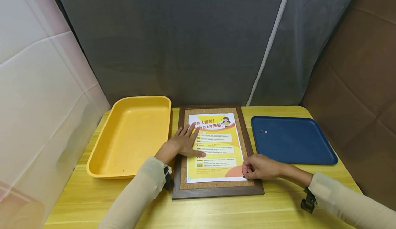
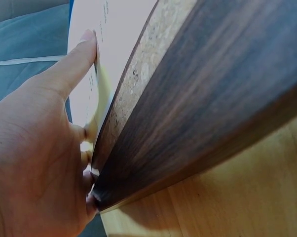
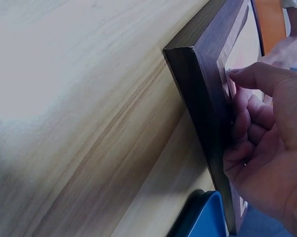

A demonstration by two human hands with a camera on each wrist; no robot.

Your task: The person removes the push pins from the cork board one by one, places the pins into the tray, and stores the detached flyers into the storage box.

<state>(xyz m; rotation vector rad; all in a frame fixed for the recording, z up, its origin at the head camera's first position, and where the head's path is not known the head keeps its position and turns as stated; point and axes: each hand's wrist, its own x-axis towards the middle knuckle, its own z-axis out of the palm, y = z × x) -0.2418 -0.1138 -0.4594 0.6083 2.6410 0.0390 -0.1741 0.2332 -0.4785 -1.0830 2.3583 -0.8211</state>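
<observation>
on the wood-grained surface point(image 1: 216, 213), the spread left hand point(image 1: 183, 144) rests on a poster point(image 1: 216, 170) atop a corkboard point(image 1: 216, 185) while the right hand point(image 1: 261, 167) seemingly pinches a pin point(image 1: 243, 177) at its lower-right corner, likely mid-pinning, calling for a firm press.

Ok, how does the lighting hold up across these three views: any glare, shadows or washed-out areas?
Head view: fairly even light, soft shine on the table, small print on the sheet unreadable; left wrist view: sheet washed out pale, shadow beneath the wooden frame; right wrist view: strong glare at upper left on the table, the frame's outer side dark.
</observation>
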